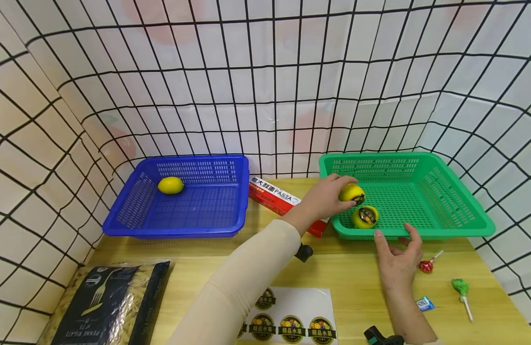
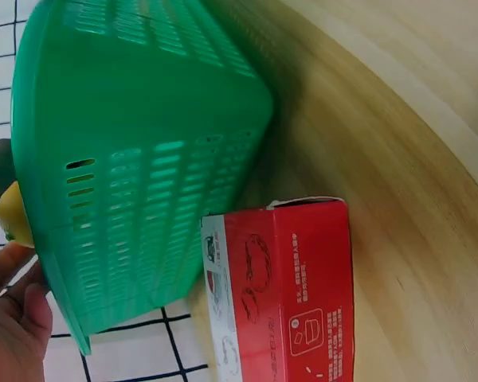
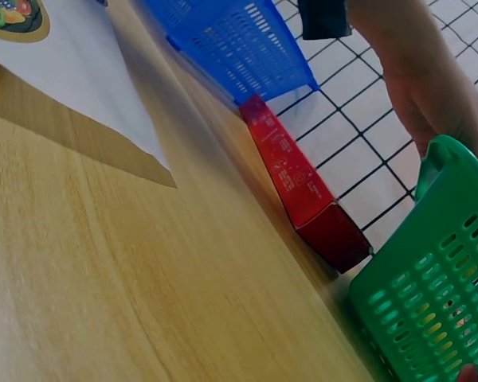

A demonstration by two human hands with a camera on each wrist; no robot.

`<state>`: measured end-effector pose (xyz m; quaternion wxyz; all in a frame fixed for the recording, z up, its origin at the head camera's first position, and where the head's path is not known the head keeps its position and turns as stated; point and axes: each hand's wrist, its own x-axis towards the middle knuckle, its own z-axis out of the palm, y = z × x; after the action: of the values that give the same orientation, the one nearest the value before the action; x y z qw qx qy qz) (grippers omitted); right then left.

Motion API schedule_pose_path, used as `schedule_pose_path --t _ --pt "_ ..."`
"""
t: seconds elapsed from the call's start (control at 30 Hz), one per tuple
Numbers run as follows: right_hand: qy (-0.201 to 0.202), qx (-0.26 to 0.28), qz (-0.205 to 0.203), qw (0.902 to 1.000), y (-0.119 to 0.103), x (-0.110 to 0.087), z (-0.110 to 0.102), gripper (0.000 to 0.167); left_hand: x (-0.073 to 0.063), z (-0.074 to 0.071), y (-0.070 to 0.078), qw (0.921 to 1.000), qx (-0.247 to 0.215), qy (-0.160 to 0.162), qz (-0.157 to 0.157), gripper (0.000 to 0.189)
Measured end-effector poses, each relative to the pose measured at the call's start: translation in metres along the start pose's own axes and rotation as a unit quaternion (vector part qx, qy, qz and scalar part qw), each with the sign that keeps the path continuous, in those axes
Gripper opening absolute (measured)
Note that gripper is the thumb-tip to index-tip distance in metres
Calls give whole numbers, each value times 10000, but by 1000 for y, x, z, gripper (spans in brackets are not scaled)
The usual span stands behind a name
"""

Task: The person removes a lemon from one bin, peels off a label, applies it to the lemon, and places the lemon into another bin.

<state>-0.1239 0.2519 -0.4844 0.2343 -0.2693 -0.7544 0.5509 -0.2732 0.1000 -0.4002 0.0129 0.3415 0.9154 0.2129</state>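
Observation:
My left hand (image 1: 323,199) reaches over the left rim of the green basket (image 1: 455,223) and grips a yellow lemon (image 1: 349,192) that bears a dark label. A second labelled lemon (image 1: 364,218) lies in the basket just below it. The left wrist view shows the gripped lemon (image 2: 13,216) partly hidden behind the basket wall. At the basket's front rim is my right hand (image 1: 399,263), thumb and fingers spread apart and holding nothing. Only a fingertip (image 3: 468,374) of it enters the right wrist view.
A blue basket (image 1: 175,231) holds one lemon (image 1: 170,185). Between the baskets lies a red pasta box (image 1: 274,199). A sticker sheet (image 1: 304,302) and a penne bag (image 1: 106,306) lie nearer. On the right are red (image 1: 426,266) and green (image 1: 460,286) lollipops and a small blue packet (image 1: 425,304).

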Motion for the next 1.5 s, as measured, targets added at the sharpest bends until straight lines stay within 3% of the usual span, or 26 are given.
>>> schedule_pose_path --t 0.2,0.37,0.73,0.97,1.13,1.3,1.5 --pt "-24 66 -22 10000 -1 -1 1 70 6 3 1 9979 627 -141 -42 52" --pt "-47 90 -44 9999 1 -2 1 70 6 8 0 9957 887 -219 -140 53" --pt "-8 152 -160 9998 2 -3 2 69 6 11 -1 9964 792 -128 -265 50" --pt "-38 140 -259 9996 3 -3 1 68 -5 13 -7 9987 385 336 -35 39" --pt "-106 98 -242 9996 4 -3 5 68 -28 4 -16 9971 -14 749 166 30" --pt "-90 30 -205 9997 6 -2 5 69 -62 0 -22 9955 -373 828 280 23" --pt "16 -70 -285 9996 6 -1 4 70 -120 -2 -24 9862 -1084 1220 -269 22"
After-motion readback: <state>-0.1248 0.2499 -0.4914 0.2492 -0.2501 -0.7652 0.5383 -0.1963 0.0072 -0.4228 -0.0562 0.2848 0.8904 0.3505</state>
